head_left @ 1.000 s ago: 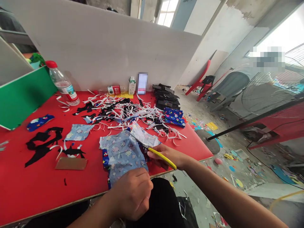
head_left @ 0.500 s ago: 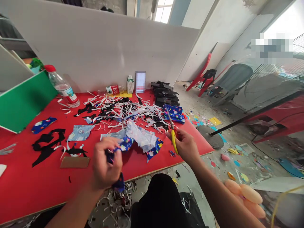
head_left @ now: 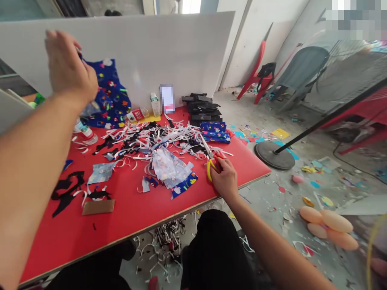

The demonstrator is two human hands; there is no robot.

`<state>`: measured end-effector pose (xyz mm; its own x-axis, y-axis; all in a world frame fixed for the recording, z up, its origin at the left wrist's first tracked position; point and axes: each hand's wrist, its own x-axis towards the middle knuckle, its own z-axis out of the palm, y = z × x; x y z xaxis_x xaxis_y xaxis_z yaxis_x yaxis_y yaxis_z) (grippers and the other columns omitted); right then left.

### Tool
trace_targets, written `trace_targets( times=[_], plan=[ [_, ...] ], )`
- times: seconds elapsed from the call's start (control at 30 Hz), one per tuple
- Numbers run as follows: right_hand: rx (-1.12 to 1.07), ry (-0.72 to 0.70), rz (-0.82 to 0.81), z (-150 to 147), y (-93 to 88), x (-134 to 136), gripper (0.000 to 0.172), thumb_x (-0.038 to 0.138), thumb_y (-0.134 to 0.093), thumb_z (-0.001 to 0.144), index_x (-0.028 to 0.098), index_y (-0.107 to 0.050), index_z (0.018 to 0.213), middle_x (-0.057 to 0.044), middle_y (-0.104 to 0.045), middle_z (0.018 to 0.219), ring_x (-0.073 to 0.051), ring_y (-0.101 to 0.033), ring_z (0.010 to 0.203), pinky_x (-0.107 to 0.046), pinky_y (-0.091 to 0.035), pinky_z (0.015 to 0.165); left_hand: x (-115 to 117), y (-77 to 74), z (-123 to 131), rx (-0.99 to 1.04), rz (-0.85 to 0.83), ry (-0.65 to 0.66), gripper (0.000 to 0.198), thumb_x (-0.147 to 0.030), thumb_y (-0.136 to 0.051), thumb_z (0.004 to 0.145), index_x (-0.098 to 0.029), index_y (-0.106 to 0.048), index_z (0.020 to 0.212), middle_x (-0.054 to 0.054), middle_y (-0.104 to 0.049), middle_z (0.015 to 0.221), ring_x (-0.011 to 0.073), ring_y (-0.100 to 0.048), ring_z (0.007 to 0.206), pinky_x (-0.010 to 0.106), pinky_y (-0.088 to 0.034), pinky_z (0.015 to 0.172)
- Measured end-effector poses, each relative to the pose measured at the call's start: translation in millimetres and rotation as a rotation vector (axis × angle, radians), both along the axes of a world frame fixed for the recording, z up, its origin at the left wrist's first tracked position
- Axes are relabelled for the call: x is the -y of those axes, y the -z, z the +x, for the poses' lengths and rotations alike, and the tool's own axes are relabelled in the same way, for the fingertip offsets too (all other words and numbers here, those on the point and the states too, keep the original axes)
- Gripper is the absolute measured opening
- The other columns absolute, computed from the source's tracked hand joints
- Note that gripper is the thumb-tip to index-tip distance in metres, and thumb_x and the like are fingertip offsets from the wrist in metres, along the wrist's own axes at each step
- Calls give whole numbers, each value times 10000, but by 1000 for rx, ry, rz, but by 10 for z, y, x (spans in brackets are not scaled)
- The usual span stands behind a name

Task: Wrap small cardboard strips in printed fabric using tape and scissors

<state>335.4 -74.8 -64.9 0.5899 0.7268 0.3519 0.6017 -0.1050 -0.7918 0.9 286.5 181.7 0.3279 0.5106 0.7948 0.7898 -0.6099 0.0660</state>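
Raised high at the left, my left hand (head_left: 71, 70) is closed on a blue patterned piece of fabric (head_left: 110, 94), which hangs down beside it in front of the white panel. My right hand (head_left: 224, 177) rests low over the right part of the red table, its fingers in the red and yellow handles of a pair of scissors (head_left: 208, 155). The blades point away from me toward a folded stack of blue patterned fabric (head_left: 214, 133). Between the hands lie pale and blue fabric scraps (head_left: 171, 167) and a tangle of white and black strips (head_left: 145, 139).
Black folded pieces (head_left: 204, 106) are stacked at the table's back right. A phone (head_left: 167, 98), a small carton (head_left: 155, 104) and bottles (head_left: 87, 135) stand or lie along the white panel (head_left: 169, 48). A brown block (head_left: 98, 207) sits at front left. A black stand (head_left: 274, 155) rises from the littered floor.
My left hand has swung up and left from the table's front, lifting the blue fabric, which now hangs spread. My right hand has shifted slightly down and left with the scissors.
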Motion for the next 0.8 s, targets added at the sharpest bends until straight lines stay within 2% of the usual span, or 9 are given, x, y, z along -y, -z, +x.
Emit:
trace_targets(
  times=[0.1, 0.17, 0.3, 0.37, 0.43, 0.53, 0.6, 0.67, 0.8],
  plan=[
    [19, -12, -2, 13, 5, -2, 443, 449, -659, 861, 137, -767, 1156, -192, -743, 1163, -336, -706, 1067, -478, -546, 965, 291, 431, 24, -313, -335, -90, 325, -45, -413, 1008, 122, -475, 1280, 217, -470, 1415, 407, -385, 1505, 686, -338, 1175],
    [26, -13, 0, 9, 7, -3, 463, 452, -666, 863, 129, -776, 1176, -196, -761, 1158, -345, -716, 1077, -487, -554, 967, 600, 803, 120, -391, -403, -17, 279, -97, -472, 989, 39, -574, 1210, 194, -579, 1349, 366, -541, 1390, 605, -459, 1121],
    [44, -9, 5, 3, 16, -21, 469, 428, -696, 837, 132, -792, 1189, -181, -793, 1138, -345, -739, 1043, -479, -576, 942, 1335, 1304, 365, -570, -413, 242, 510, -181, -634, 883, -3, -589, 1360, 281, -535, 1534, 373, -488, 1472, 522, -387, 1217],
    [55, -7, 3, 0, 19, -32, 460, 397, -703, 825, 137, -795, 1194, -172, -797, 1154, -337, -745, 1042, -463, -578, 945, 1776, 1401, 463, -720, -421, 457, 617, -222, -676, 849, -149, -590, 1456, 148, -532, 1616, 293, -448, 1528, 410, -354, 1254],
    [69, -6, -6, -5, 17, -38, 441, 376, -706, 821, 149, -801, 1187, -160, -802, 1159, -332, -748, 1038, -452, -576, 943, 2205, 1460, 541, -926, -389, 627, 801, -175, -677, 811, -128, -468, 1583, 190, -410, 1700, 351, -359, 1583, 498, -268, 1293],
    [96, -15, -32, -9, 7, -45, 418, 365, -700, 833, 158, -806, 1180, -150, -806, 1155, -327, -746, 1034, -448, -565, 951, 2637, 1562, 664, -839, -453, 674, 597, -73, -586, 863, -130, -615, 1457, 197, -538, 1610, 348, -457, 1525, 539, -299, 1264],
    [114, -26, -51, -6, 2, -52, 423, 364, -690, 849, 158, -799, 1202, -143, -805, 1164, -318, -741, 1044, -441, -554, 964, 2727, 1638, 756, -654, -564, 646, 324, -71, -537, 905, -138, -776, 1114, 204, -738, 1337, 344, -624, 1350, 526, -423, 1161],
    [131, -32, -71, 0, 1, -59, 413, 374, -683, 862, 168, -797, 1201, -130, -807, 1149, -308, -738, 1026, -433, -553, 947, 2695, 1680, 842, -522, -612, 605, 181, -91, -587, 860, -158, -747, 807, 188, -800, 1012, 351, -719, 1130, 510, -503, 1038],
    [153, -28, -102, 3, -11, -63, 376, 404, -679, 872, 184, -811, 1146, -113, -813, 1070, -299, -731, 950, -423, -553, 878, 2493, 1571, 945, -121, -668, 457, 69, -191, -631, 833, -188, -672, 778, 134, -749, 840, 351, -730, 992, 485, -548, 918]
  ],
)
